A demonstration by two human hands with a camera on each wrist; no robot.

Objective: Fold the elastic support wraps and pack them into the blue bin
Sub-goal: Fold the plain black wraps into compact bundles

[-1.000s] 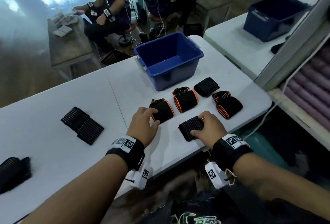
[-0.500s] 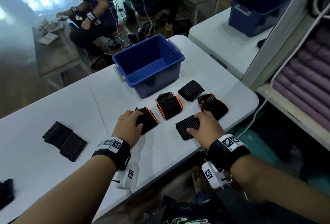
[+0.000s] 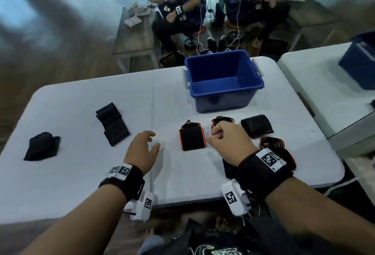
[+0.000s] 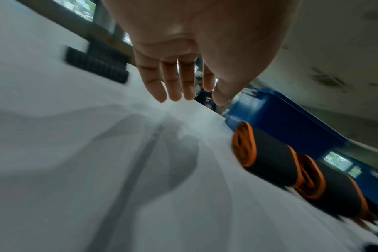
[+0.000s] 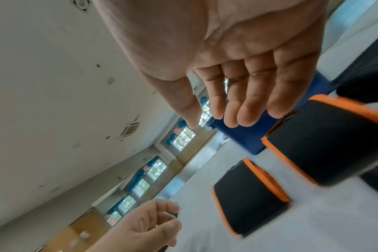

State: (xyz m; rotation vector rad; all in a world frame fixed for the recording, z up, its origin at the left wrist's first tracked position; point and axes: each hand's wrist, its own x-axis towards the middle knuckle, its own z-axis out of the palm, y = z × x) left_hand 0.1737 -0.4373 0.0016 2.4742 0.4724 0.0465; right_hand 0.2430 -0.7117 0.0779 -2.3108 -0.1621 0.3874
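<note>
Both hands hover empty over bench: left hand fingers loosely spread, right hand fingers relaxed above folded wraps.

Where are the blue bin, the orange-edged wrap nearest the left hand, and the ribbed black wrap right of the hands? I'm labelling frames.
blue bin (image 3: 227, 98): head view, front outer wall.
orange-edged wrap (image 3: 192, 139): head view, black top face.
ribbed black wrap (image 3: 256, 125): head view, ribbed top.

No legible text; only square coded markers on wristbands.
</note>
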